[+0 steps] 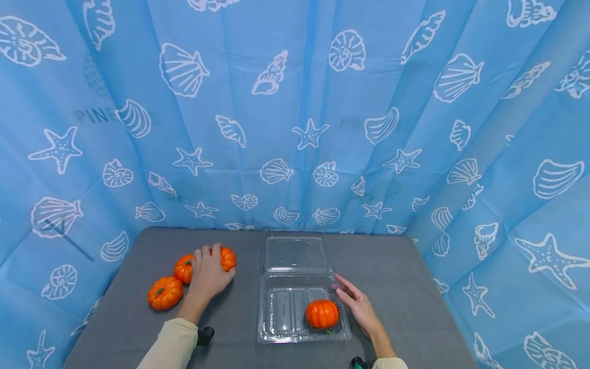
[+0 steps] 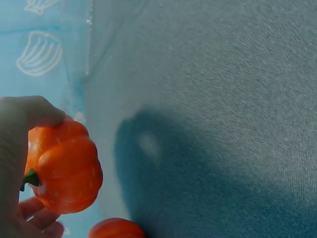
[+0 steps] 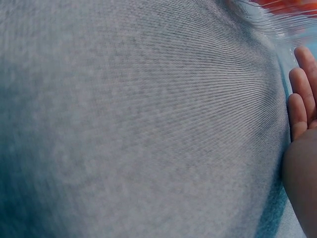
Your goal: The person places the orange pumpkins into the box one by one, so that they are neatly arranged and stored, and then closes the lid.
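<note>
My left hand (image 1: 209,271) grips a small orange pumpkin (image 2: 69,166) with a green stem, thumb on one side and fingers on the other. In the left wrist view its shadow falls on the grey cloth beside it. Two more pumpkins lie left of that hand: one (image 1: 165,293) nearer me, another (image 1: 183,269) partly behind the hand. On the right, a clear plastic clamshell box (image 1: 272,335) lies with its lid (image 1: 295,251) folded back. A pumpkin (image 1: 322,314) sits on its side in the box's right part. My right hand (image 1: 361,310) rests at the box's right edge, fingers extended.
A grey cloth (image 1: 239,328) covers the table. Behind and at both sides hangs a blue curtain (image 1: 295,102) printed with white shells and starfish, meeting the table's back edge.
</note>
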The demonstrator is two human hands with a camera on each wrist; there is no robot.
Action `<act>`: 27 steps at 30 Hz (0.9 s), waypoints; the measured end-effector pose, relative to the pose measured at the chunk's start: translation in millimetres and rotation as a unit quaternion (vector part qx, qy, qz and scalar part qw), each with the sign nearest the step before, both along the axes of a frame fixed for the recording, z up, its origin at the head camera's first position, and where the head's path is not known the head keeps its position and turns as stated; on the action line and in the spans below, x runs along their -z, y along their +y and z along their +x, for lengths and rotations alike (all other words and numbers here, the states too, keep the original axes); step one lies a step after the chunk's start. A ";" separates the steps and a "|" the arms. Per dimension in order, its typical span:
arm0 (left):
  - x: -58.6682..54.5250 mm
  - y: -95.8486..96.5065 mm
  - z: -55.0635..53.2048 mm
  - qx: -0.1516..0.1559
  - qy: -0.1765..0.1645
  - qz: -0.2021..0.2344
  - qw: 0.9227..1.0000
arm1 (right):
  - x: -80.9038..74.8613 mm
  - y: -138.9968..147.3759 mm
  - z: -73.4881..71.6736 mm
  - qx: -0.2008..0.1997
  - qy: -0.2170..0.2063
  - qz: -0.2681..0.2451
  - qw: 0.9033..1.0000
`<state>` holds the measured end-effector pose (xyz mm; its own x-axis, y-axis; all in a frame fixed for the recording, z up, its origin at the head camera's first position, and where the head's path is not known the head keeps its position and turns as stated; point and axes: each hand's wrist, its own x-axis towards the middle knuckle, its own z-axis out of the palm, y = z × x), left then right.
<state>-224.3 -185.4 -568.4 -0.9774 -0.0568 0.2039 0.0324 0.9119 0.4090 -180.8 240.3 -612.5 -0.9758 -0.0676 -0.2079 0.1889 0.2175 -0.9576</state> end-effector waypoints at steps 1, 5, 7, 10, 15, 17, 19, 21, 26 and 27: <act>-1.0 0.5 -0.1 -0.002 -0.005 0.009 1.000 | 0.0 0.0 0.0 0.001 -0.001 0.000 1.000; -4.1 2.0 -0.1 -0.017 -0.035 0.067 0.997 | 0.5 0.0 0.0 0.001 -0.003 -0.002 1.000; -5.3 2.3 0.2 -0.024 -0.050 0.096 0.994 | 0.9 0.1 -0.1 0.000 -0.004 -0.003 1.000; -7.2 3.1 1.0 -0.027 -0.062 0.115 0.991 | 1.2 0.3 0.0 -0.001 -0.003 -0.005 1.000; -11.4 6.5 2.3 -0.015 -0.051 0.118 0.992 | 1.9 0.7 0.3 0.004 -0.001 -0.004 1.000; -12.9 7.6 2.5 -0.010 -0.044 0.120 0.992 | 2.1 0.7 0.3 0.005 0.000 -0.002 1.000; -13.9 8.2 2.6 -0.006 -0.040 0.124 0.991 | 2.1 0.6 0.4 0.005 0.000 -0.003 1.000; -14.4 8.7 2.6 -0.002 -0.036 0.128 0.991 | 1.8 0.4 0.5 0.005 0.000 -0.004 1.000; -16.2 12.1 3.1 -0.007 -0.035 0.156 0.987 | 0.7 -0.5 0.3 0.005 0.002 -0.003 1.000; -16.7 13.2 3.4 -0.010 -0.034 0.164 0.986 | 0.5 -0.6 0.3 0.004 0.002 -0.002 1.000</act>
<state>-220.9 -172.2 -551.7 -0.9862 -0.1280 0.1048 -0.0223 0.7306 0.6825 -180.5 239.7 -613.0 -0.9772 -0.0598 -0.2037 0.1870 0.2119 -0.9592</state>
